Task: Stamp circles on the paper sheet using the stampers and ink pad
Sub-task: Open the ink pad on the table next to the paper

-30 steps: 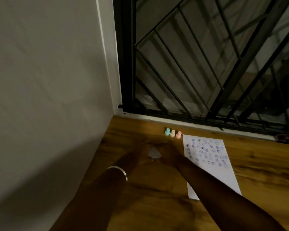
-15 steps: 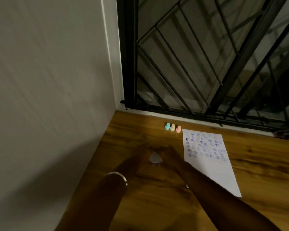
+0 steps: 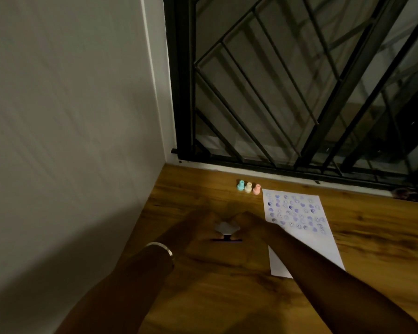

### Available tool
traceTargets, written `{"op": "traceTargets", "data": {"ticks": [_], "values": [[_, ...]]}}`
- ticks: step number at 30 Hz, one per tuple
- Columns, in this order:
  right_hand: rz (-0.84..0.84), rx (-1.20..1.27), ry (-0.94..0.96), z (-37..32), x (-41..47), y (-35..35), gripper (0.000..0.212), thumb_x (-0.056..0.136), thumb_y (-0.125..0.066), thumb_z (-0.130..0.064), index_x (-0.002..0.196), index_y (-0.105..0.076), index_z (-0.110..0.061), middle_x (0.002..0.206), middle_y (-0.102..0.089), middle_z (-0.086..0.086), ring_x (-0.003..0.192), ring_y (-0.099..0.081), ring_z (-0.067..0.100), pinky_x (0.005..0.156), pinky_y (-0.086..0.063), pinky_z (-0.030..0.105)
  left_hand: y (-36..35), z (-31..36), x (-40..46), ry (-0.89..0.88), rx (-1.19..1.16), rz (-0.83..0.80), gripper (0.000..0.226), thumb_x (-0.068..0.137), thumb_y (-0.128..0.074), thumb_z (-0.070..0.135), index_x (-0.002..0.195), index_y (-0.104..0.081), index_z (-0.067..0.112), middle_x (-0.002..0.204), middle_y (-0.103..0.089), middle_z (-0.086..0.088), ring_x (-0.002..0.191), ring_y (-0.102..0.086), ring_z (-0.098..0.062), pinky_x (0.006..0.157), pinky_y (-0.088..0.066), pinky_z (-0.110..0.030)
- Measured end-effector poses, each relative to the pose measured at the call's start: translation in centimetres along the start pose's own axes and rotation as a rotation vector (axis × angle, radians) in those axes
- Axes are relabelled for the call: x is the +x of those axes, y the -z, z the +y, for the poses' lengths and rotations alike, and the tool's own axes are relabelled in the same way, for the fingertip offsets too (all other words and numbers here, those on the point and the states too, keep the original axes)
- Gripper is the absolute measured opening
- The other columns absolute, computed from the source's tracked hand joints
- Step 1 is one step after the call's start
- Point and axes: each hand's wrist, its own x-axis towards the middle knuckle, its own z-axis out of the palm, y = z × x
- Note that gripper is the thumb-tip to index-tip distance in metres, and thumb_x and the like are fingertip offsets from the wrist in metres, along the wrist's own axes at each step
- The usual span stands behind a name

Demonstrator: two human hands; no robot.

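A white paper sheet (image 3: 302,227) lies on the wooden floor, its upper half covered with rows of purple stamped marks. Three small stampers stand in a row just left of its top corner: teal (image 3: 240,185), cream (image 3: 248,187) and pink (image 3: 256,189). My left hand (image 3: 200,225) and my right hand (image 3: 249,225) meet left of the sheet, both closed on a small white object (image 3: 227,228), likely the ink pad. A thin dark edge (image 3: 226,240) shows beneath it. The scene is dim and details between the fingers are unclear.
A grey wall (image 3: 70,141) runs along the left. A black metal window grille (image 3: 299,92) stands behind the stampers. The wooden floor (image 3: 372,249) extends right of the sheet. A metal bangle (image 3: 159,247) circles my left wrist.
Both hands stay together on the white object; a dark thin edge now shows below it. The view has shifted slightly as my head moved.
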Motion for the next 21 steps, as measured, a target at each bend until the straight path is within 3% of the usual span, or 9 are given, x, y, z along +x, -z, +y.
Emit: {"op": "traceTargets", "data": {"ticks": [2, 6, 9, 11, 13, 15, 17, 19, 21], "values": [[0.008, -0.011, 0.031, 0.0, -0.3, 0.9, 0.042, 0.089, -0.066, -0.017, 0.129, -0.055, -0.008, 0.132, -0.055, 0.013, 0.122, -0.053, 0.03, 0.1, -0.045, 0.037, 0.0, -0.5, 0.5, -0.034, 0.018, -0.012, 0.038, 0.081, -0.067, 0.048, 0.108, -0.067, 0.021, 0.101, -0.069, -0.001, 0.089, -0.065, -0.016, 0.076, -0.052, -0.029], [0.116, -0.056, 0.081, 0.3, -0.1, 2.4, 0.022, 0.09, -0.065, -0.015, 0.11, -0.066, -0.005, 0.109, -0.061, 0.005, 0.113, -0.056, 0.029, 0.084, -0.046, 0.025, 0.3, -1.2, 1.6, 0.041, -0.072, -0.045, 0.035, 0.083, -0.06, 0.054, 0.097, -0.07, 0.023, 0.096, -0.07, -0.002, 0.085, -0.066, -0.017, 0.078, -0.053, -0.034], [0.226, 0.065, 0.052, 0.4, 0.4, 2.9, 0.02, 0.093, -0.059, -0.013, 0.111, -0.064, -0.005, 0.12, -0.059, 0.01, 0.112, -0.054, 0.023, 0.091, -0.041, 0.021, 0.6, -1.7, 2.0, 0.106, -0.171, 0.015, 0.039, 0.085, -0.057, 0.056, 0.087, -0.07, 0.019, 0.091, -0.068, -0.006, 0.079, -0.064, -0.019, 0.066, -0.045, -0.024], [0.272, 0.093, 0.054, 0.7, 0.9, 2.7, 0.023, 0.097, -0.052, -0.011, 0.116, -0.059, 0.0, 0.124, -0.058, 0.019, 0.098, -0.056, 0.016, 0.072, -0.041, 0.006, 0.7, -1.6, 2.1, 0.117, -0.284, 0.066, 0.032, 0.09, -0.056, 0.048, 0.091, -0.067, 0.018, 0.091, -0.067, -0.008, 0.081, -0.065, -0.02, 0.066, -0.051, -0.026], [0.349, 0.109, 0.07, 0.9, 1.7, 2.0, 0.034, 0.099, -0.047, -0.004, 0.128, -0.046, 0.013, 0.133, -0.051, 0.03, 0.095, -0.058, 0.013, 0.059, -0.04, -0.002, 0.6, -1.6, 2.2, 0.112, -0.36, 0.13, 0.03, 0.094, -0.054, 0.036, 0.1, -0.065, 0.009, 0.097, -0.067, -0.016, 0.091, -0.066, -0.029, 0.078, -0.054, -0.037], [0.457, 0.143, 0.05, 1.2, 2.4, 1.5, 0.041, 0.1, -0.038, 0.002, 0.136, -0.031, 0.02, 0.143, -0.04, 0.033, 0.098, -0.055, -0.006, 0.068, -0.033, -0.008, 0.3, -1.6, 2.3, 0.135, -0.323, 0.156, 0.03, 0.096, -0.051, 0.032, 0.098, -0.065, 0.006, 0.093, -0.065, -0.014, 0.091, -0.064, -0.028, 0.076, -0.048, -0.032], [0.543, 0.219, 0.049, 1.3, 2.4, 1.3, 0.041, 0.101, -0.032, 0.004, 0.14, -0.026, 0.017, 0.148, -0.035, 0.029, 0.096, -0.048, -0.023, 0.082, -0.033, -0.006, -0.3, -1.6, 2.5, 0.161, -0.335, 0.195, 0.029, 0.097, -0.05, 0.028, 0.094, -0.065, 0.003, 0.093, -0.065, -0.016, 0.087, -0.061, -0.025, 0.073, -0.042, -0.029], [0.559, 0.15, 0.061, 1.4, 2.1, 1.0, 0.044, 0.101, -0.04, -0.005, 0.144, -0.032, 0.0, 0.148, -0.038, 0.02, 0.116, -0.049, -0.006, 0.101, -0.039, 0.015, -0.8, -1.6, 2.7, 0.179, -0.382, 0.233, 0.027, 0.096, -0.052, 0.024, 0.097, -0.067, 0.001, 0.101, -0.067, -0.018, 0.09, -0.061, -0.024, 0.076, -0.042, -0.029], [0.555, 0.086, 0.053, 1.7, 2.2, 0.7, 0.047, 0.098, -0.049, -0.015, 0.143, -0.037, -0.013, 0.147, -0.041, 0.012, 0.13, -0.044, 0.019, 0.109, -0.035, 0.03, -1.3, -1.7, 2.8, 0.189, -0.373, 0.284, 0.025, 0.095, -0.056, 0.023, 0.107, -0.066, 0.003, 0.111, -0.065, -0.017, 0.101, -0.061, -0.027, 0.084, -0.044, -0.031]]}}
